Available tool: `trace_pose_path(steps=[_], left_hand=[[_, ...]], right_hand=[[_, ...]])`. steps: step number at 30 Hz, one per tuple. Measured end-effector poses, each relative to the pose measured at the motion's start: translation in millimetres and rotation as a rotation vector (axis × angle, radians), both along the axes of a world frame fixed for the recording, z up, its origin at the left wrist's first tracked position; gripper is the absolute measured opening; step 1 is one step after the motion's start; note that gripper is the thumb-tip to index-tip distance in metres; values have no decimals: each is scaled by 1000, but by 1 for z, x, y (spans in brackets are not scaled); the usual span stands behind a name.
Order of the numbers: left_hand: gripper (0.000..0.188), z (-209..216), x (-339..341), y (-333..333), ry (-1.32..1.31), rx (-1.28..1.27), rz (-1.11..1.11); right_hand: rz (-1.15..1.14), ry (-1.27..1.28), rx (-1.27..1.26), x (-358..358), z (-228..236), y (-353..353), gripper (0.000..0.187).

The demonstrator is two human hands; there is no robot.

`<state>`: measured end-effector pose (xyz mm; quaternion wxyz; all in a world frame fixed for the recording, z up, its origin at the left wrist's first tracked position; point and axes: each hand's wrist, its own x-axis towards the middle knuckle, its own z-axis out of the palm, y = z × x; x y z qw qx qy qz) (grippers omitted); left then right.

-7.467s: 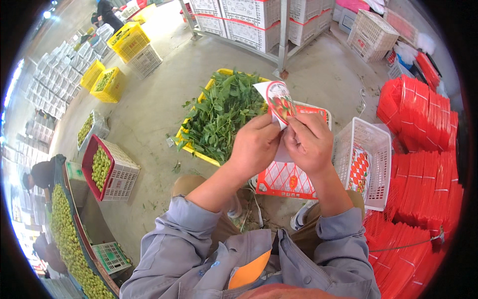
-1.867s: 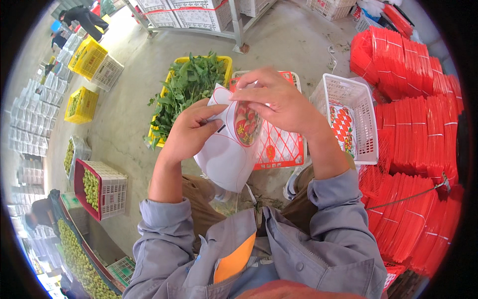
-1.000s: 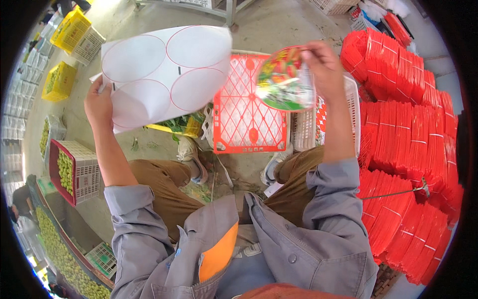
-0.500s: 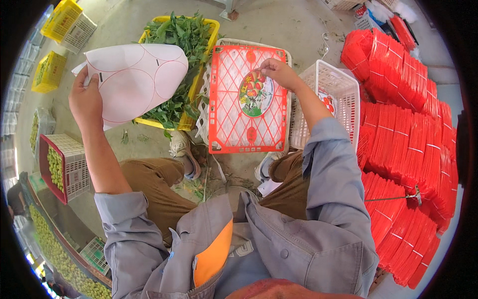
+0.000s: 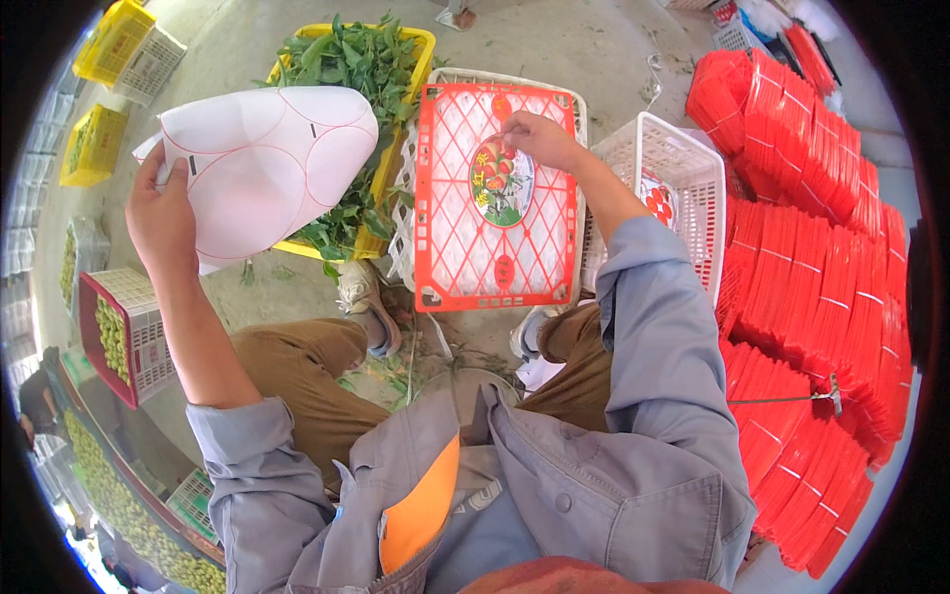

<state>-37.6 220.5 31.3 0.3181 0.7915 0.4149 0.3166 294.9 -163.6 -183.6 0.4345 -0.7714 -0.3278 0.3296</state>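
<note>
- While the left hand (image 5: 161, 213) grips the white sheet (image 5: 262, 173) in the head view, green leaves (image 5: 361, 61) behind it are partly hidden.
- The right hand (image 5: 542, 142) covers the top of the oval label (image 5: 503, 188) on the red lid (image 5: 503, 269); pinching or pressing, I cannot tell.

The left hand (image 5: 161, 220) pinches, upright; the right hand (image 5: 542, 140) (fingers (image 5: 512, 127) curled) angles inward.

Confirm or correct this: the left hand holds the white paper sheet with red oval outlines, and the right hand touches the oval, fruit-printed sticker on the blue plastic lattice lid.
Not blue: the head view shows a red plastic lattice lid under the oval, fruit-printed sticker. The rest stands.
</note>
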Motion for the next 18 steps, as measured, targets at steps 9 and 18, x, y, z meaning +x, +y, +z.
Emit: trace_pose_path(steps=[9, 18], left_hand=[[43, 1, -1, -3, -35, -9, -26], [43, 1, 1, -9, -44, -5, -40]], right_hand=[[-27, -258, -208, -12, 5, 2, 33], [6, -907, -305, -47, 17, 7, 46]])
